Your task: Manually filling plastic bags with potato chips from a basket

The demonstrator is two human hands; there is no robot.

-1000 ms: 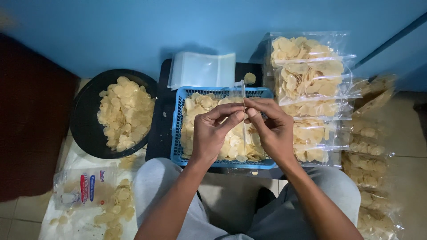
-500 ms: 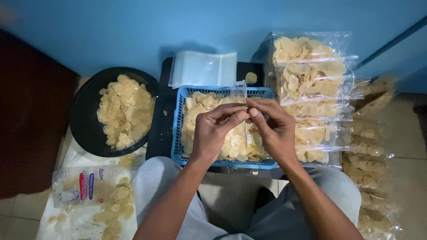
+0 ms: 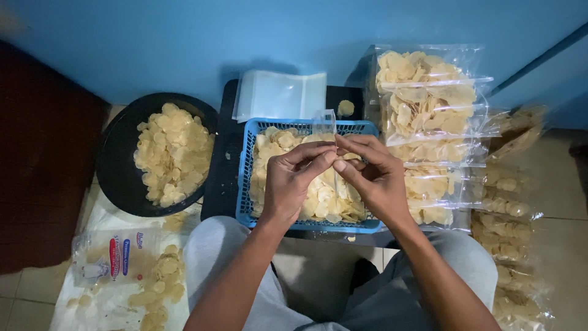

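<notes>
Head view, centre of frame: left hand (image 3: pixel 293 184) curled nearly closed, fingertips pinching the mouth of a small clear plastic bag (image 3: pixel 324 122). Right hand (image 3: pixel 375 178) likewise curled, thumb and forefinger pinched on the same bag, touching the left fingertips. The bag stands upright above the blue basket (image 3: pixel 248 178) of pale chips. Black bowl (image 3: pixel 116 178) of chips at left; filled bags (image 3: pixel 429 110) stacked at right; empty bags (image 3: pixel 278 95) behind the basket.

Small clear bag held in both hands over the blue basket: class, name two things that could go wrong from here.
1. The small clear bag is pinched only by fingertips of the left hand and right hand; it may slip into the blue basket.
2. Loose chips by the knee could get crushed.
</notes>
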